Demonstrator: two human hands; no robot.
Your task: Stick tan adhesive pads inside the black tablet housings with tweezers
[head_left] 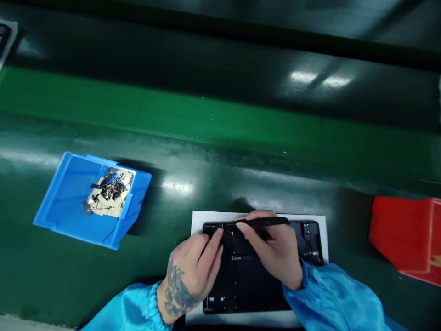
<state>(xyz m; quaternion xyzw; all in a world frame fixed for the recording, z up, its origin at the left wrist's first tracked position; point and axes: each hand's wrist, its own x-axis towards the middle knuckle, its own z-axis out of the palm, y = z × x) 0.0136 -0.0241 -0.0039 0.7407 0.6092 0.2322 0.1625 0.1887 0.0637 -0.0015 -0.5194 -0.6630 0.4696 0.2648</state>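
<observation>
A tablet-like black device [262,280] lies with its inside showing on a white pad [322,239]. Between my right thumb and fingers is a slim black tool, tweezers by its look [263,222]; my right hand [275,248] is closed round it, its thin tip pointing left along the device's upper edge. My left hand [195,266] rests over the device's left side. Its fingertips are pinched together at the upper left corner, close to that tip. Whatever small part is between them is too small to make out.
A blue bin [69,193] to the left holds a heap of small flat pieces and thin black wires. At the right edge stands a red bin [396,234]. The green work surface [206,184] extends ahead, with a pale-framed object [13,34] at the far left corner.
</observation>
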